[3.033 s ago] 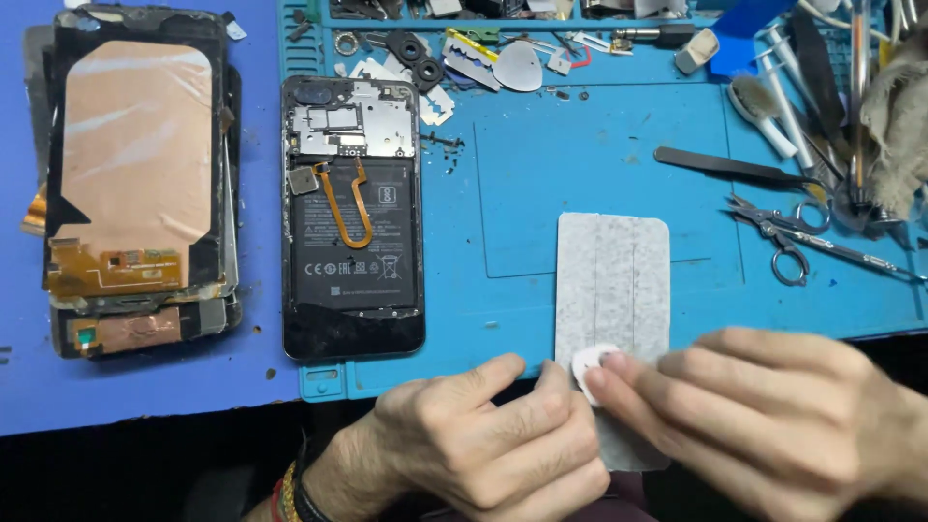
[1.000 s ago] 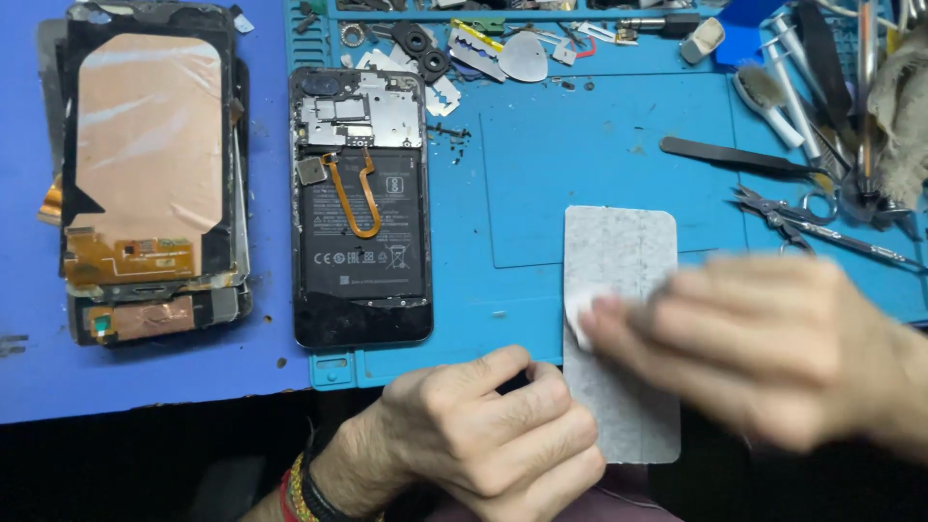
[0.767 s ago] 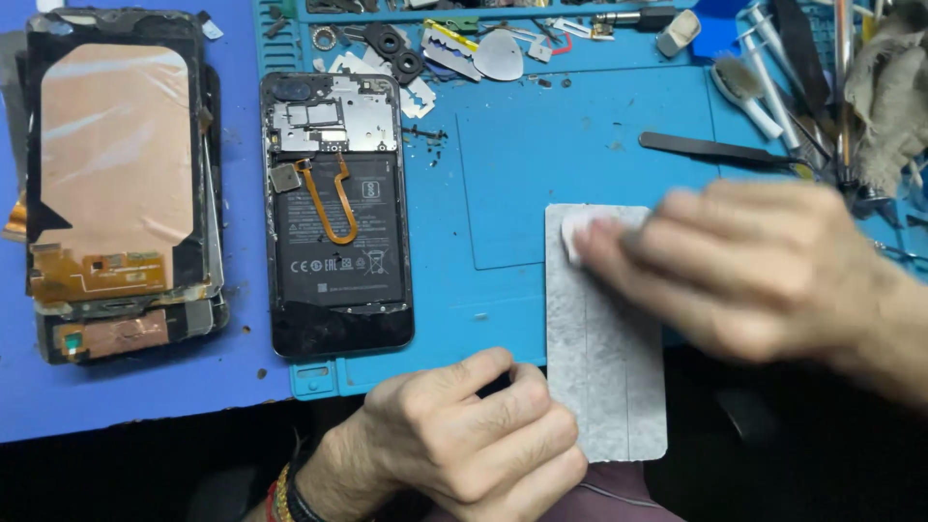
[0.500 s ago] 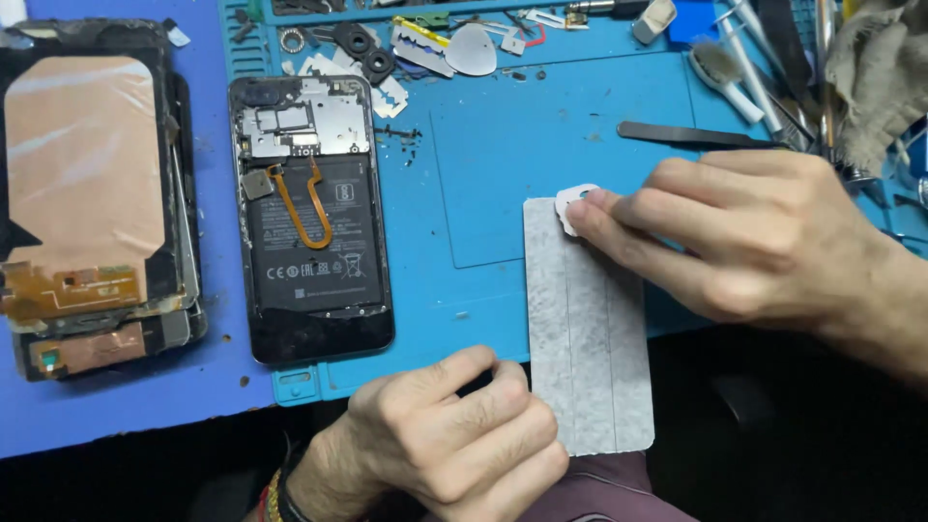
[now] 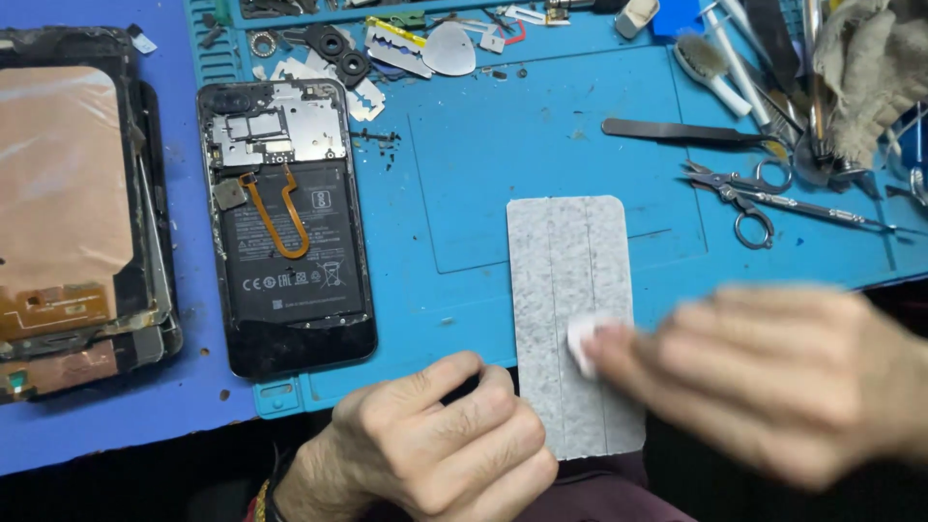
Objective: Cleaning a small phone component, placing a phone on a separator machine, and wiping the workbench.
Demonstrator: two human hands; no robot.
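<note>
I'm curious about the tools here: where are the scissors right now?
In the head view, the small scissors lie on the blue mat at upper right, just below the black tweezers and above the blurred right hand.

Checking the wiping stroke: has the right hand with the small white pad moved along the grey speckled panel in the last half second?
Yes. The right hand with the white pad has slid from the grey speckled panel's far end toward its near end.

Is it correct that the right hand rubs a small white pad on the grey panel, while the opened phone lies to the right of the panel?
Not quite. In the head view the right hand does press a small white pad on the grey panel, but the opened phone lies to the left of the panel, not to its right.
</note>
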